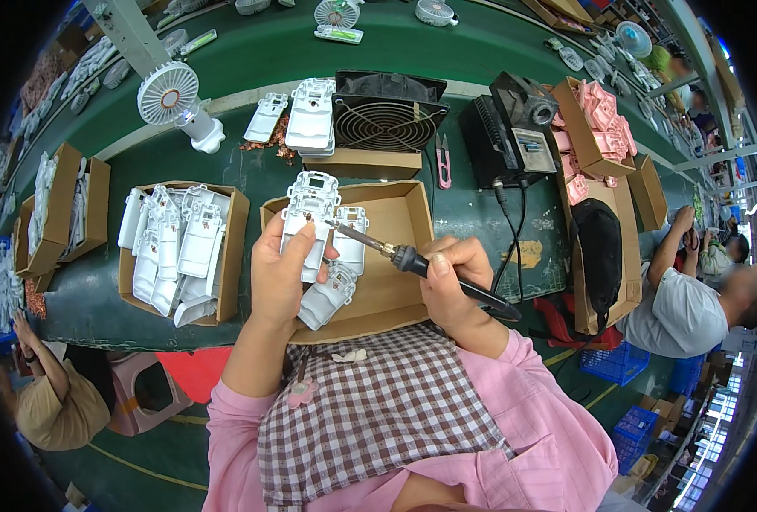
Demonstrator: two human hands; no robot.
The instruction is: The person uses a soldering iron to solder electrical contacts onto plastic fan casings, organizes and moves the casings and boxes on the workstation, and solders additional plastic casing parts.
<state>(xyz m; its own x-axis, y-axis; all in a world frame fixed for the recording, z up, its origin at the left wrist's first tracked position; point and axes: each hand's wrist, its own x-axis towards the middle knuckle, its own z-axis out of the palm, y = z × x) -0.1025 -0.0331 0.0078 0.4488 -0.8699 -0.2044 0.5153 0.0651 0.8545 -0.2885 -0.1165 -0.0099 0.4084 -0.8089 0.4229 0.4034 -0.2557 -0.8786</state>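
Left hand (280,269), grip pinching white housing (319,203), over open box (395,294)'s left part; housing's long axis runs away from person. Soldering iron (408,258) slants leftward over box, tip at housing, contact unclear. Right hand (455,277), grip closed round iron's handle, by box's right edge.

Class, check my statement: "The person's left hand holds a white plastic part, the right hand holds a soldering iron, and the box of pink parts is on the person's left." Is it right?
Not quite: the head view shows the box of pink parts on the person's right. The left hand does hold a white plastic part, and the right hand a soldering iron.
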